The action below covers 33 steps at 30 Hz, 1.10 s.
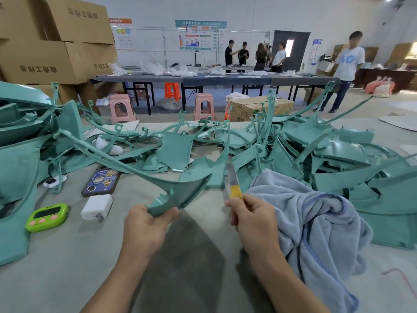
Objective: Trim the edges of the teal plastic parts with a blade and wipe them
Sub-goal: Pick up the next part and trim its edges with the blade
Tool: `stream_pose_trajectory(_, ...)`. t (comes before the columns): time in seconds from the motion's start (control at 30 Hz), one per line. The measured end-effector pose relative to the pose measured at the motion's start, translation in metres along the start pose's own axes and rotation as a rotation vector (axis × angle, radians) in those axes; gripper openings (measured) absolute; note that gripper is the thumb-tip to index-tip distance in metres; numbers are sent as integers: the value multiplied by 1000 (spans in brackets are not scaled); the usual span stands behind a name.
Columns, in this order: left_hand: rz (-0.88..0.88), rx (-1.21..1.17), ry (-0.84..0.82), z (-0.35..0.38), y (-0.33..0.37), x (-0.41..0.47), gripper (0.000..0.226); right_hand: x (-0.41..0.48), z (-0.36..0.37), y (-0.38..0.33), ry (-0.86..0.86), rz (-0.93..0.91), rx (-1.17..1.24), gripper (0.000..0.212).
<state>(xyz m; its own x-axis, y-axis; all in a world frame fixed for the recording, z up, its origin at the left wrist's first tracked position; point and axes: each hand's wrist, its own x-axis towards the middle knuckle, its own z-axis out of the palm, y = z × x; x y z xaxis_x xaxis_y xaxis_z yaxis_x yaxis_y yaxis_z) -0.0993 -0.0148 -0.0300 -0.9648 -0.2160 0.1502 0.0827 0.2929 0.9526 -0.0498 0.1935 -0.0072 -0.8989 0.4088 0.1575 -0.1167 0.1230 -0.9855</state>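
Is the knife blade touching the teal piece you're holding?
Apart. The head view shows a gap between the blade in the right hand and the tip of the teal piece held by the left hand.

knife [234,188]: handle end hidden in right hand [255,222]
phone [100,180]: far end behind teal part [185,188]
wall posters [198,39]: words too small to read

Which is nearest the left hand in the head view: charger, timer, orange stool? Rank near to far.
1. Charger: just left of the left hand.
2. Timer: farther left, beyond the charger.
3. Orange stool: far back across the room, on the floor.
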Motion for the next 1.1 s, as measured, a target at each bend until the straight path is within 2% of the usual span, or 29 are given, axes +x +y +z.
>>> stream_pose_trajectory(0.03,22,37,-20,1,2,-2,50,-4,3,-2,-8,-40,-15,31)
stream_pose_trajectory(0.13,145,177,-23,5,7,-11,39,-14,13,-4,-4,-101,-144,34)
stream_pose_trajectory(0.2,159,210,9,6,6,-13,39,-21,17,-4,-26,-126,-210,35)
stream_pose_trajectory(0.33,102,219,133,4,9,-11,33,-38,20,-9,-206,-299,-199,24)
stream_pose_trajectory(0.43,145,237,216,1,10,-9,30,-38,18,-17,-318,-333,-128,16)
stream_pose_trajectory(0.5,238,290,234,-2,11,-10,14,-35,15,-22,-288,-244,-26,20)
stream_pose_trajectory(0.53,288,325,240,-4,11,-11,11,-31,13,-24,-259,-122,81,27)
stream_pose_trajectory(0.63,414,426,150,-8,6,-13,45,-17,2,-25,-333,435,582,36)
stream_pose_trajectory(0.7,447,449,112,-12,7,-12,62,-8,-9,-24,-446,653,704,37)
stream_pose_trajectory(0.77,528,500,161,-16,9,-10,69,-4,-15,-25,-565,707,633,34)
stream_pose_trajectory(0.83,644,562,222,-18,13,-10,68,-6,-16,-26,-680,740,567,21)
stream_pose_trajectory(0.93,716,586,243,-14,15,-11,70,-14,-9,-23,-819,697,520,12)
stream_pose_trajectory(1.0,673,607,250,-11,14,-11,73,-15,-4,-16,-809,640,540,14)
stream_pose_trajectory(1.07,590,594,264,-10,12,-10,78,-15,1,-13,-702,563,568,15)
stream_pose_trajectory(1.1,494,504,255,-10,11,-9,82,-13,2,-11,-630,518,550,15)
